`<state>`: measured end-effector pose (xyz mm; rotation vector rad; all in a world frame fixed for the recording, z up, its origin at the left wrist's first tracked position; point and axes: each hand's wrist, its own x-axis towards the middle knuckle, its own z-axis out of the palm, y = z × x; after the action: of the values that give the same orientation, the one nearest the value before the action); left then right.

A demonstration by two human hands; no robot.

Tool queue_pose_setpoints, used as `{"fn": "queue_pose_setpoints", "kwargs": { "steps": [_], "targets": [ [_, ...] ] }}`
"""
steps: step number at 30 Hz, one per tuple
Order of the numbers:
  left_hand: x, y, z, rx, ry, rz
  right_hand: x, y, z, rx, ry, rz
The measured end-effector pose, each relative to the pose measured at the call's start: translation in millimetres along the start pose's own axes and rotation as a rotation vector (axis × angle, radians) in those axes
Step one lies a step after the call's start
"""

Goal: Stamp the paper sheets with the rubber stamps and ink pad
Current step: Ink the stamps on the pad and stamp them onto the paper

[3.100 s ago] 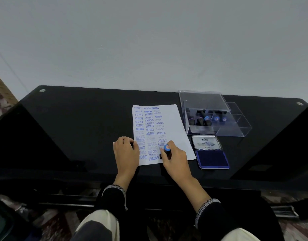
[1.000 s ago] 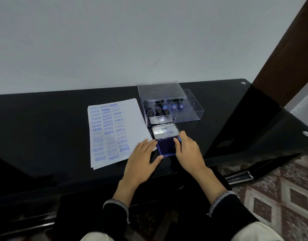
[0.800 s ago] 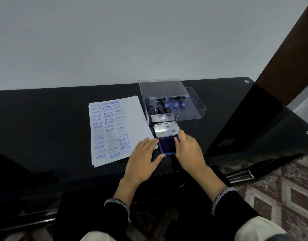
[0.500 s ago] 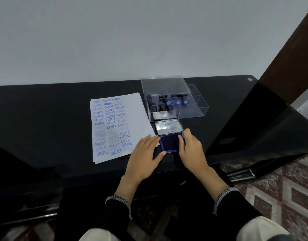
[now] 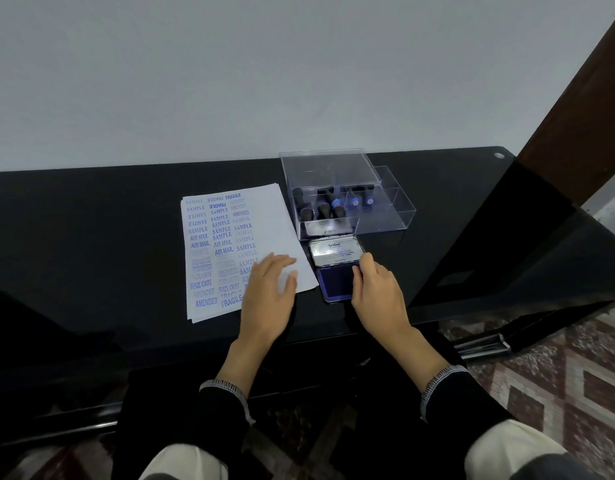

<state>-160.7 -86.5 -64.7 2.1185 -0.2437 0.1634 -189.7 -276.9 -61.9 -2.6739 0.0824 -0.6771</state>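
— Fingers first: what are they doing?

— Right hand [image 5: 379, 292] curls over a stamp hidden beneath it, on the ink pad [image 5: 335, 284] at centre frame. Left hand [image 5: 269, 292] rests flat and relaxed on the paper sheets [image 5: 230, 251].

— Risks?

— Uneven inking would print faintly, I'd guess. Paper's long axis points toward the upper frame, slightly tilted.

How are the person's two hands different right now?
The left hand lies flat with straight fingers on the paper sheets, while the right hand is curled over the blue ink pad, apparently pinching something small that it mostly hides. The left hand spreads wide; the right hand is bunched up. Both wear dark sleeves with white-stitched cuffs and reach over the black table.
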Motion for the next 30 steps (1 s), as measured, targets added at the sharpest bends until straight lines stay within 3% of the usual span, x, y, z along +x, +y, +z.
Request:
{"fn": "queue_pose_setpoints", "kwargs": {
  "steps": [3, 8, 14, 18, 23, 28, 30],
  "targets": [
    [6, -9, -17, 0.105, 0.162, -0.059, 0, 4, -1, 0.161, -0.013, 0.052],
    [13, -31, -43, 0.38, 0.329, -0.244, -1, -3, 1, -0.047, 0.01, 0.003],
    [24, -31, -66, 0.422, 0.284, -0.558, -1, 2, 1, 0.097, 0.006, 0.053],
    [29, -27, -71, 0.372, 0.265, -0.574, -2, -2, 1, -0.041, 0.056, 0.006],
    [37, -27, -77, 0.282, 0.277, -0.656, -4, 1, 3, 0.11, 0.023, 0.072],
    [42, -30, -82, 0.245, 0.251, -0.677, -3, -2, 2, -0.058, 0.07, -0.004],
    [42, -31, -83, 0.237, 0.263, -0.649, -3, -2, 2, -0.012, 0.042, 0.017]
  ]
}}
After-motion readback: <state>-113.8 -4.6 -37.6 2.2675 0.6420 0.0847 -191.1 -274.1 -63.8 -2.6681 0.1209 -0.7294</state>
